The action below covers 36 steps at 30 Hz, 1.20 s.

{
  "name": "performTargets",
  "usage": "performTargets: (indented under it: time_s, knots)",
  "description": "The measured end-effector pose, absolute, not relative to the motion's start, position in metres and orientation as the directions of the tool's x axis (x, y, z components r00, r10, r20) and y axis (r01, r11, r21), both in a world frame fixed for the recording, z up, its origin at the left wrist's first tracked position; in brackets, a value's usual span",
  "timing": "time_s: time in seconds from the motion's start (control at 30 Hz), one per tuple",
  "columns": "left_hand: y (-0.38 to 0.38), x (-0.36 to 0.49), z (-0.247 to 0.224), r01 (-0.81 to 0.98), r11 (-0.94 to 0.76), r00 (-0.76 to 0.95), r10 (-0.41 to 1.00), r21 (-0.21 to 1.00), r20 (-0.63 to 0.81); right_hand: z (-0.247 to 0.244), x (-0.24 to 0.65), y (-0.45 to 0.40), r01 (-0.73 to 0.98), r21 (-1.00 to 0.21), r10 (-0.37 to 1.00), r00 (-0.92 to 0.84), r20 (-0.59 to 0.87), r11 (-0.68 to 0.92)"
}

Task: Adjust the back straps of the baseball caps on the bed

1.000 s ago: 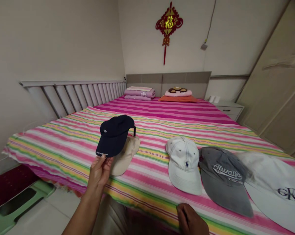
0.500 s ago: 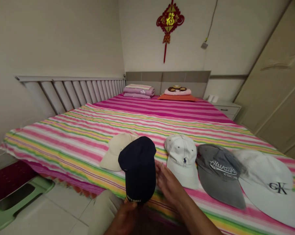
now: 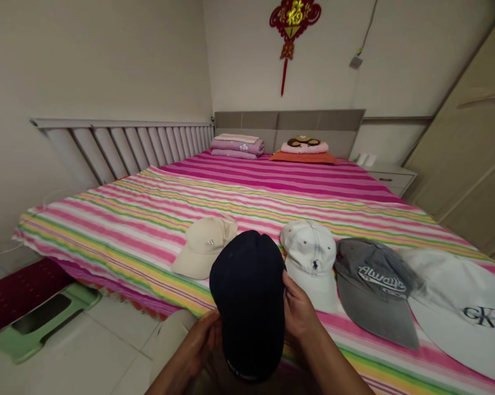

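A navy baseball cap [image 3: 247, 299] is held up between both of my hands, its brim pointing toward me. My left hand [image 3: 203, 340] grips its left side and my right hand [image 3: 297, 310] grips its right side. Behind it on the striped bedspread [image 3: 239, 203] lie a beige cap [image 3: 204, 249], a white cap with a small dark logo [image 3: 308, 260], a grey cap with white lettering [image 3: 374, 288] and a large white cap with dark letters [image 3: 456, 310], set in a row along the near edge.
Folded bedding [image 3: 237, 147] and a pillow with a cartoon face [image 3: 305, 148] sit at the headboard. A green stool [image 3: 41, 323] stands on the tiled floor at left. A nightstand [image 3: 389, 176] and wardrobe [image 3: 469, 153] are at right.
The navy cap came off the beige cap, moved right and toward me. My right hand left the bed edge and took hold of the cap's right side; both hands grip it now.
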<state>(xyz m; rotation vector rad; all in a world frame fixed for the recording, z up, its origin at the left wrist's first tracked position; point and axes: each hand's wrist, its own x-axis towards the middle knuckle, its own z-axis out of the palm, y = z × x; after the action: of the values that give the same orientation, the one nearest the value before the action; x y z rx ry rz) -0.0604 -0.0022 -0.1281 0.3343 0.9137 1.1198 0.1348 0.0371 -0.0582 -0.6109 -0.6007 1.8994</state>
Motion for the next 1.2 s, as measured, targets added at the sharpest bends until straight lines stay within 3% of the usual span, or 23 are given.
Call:
performTargets:
  time_s: [0.13,0.33,0.5,0.6,0.77,1.0,1.2]
  knots:
    - [0.017,-0.067,-0.106,-0.723,0.438,0.221,0.88,0.535,-0.421,-0.065,0.142,0.026,-0.629,-0.674,0.914,-0.356,-0.193,-0.388]
    - [0.027,-0.065,-0.094,-0.814,0.364,0.284,0.929,0.454,-0.236,-0.083,0.157,0.012,-0.722,-0.589,0.932,-0.284,-0.225,-0.362]
    - [0.028,-0.073,-0.097,-0.777,0.443,0.506,0.862,0.447,0.025,-0.08,0.165,0.005,-0.755,-0.578,0.949,-0.291,-0.126,-0.308]
    - [0.03,-0.074,-0.091,-0.774,0.455,0.547,0.83,0.44,0.105,-0.076,0.167,0.002,-0.733,-0.608,0.941,-0.332,-0.068,-0.303]
    - [0.029,-0.067,-0.077,-0.788,0.392,0.498,0.859,0.475,0.117,-0.075,0.17,-0.002,-0.738,-0.587,0.933,-0.347,-0.092,-0.332]
    - [0.027,-0.061,-0.066,-0.727,0.482,0.591,0.801,0.489,0.089,-0.068,0.171,-0.009,-0.728,-0.591,0.917,-0.396,-0.05,-0.347]
    - [0.027,-0.059,-0.059,-0.689,0.489,0.574,0.819,0.535,-0.009,-0.062,0.172,-0.017,-0.703,-0.615,0.91,-0.41,-0.058,-0.356]
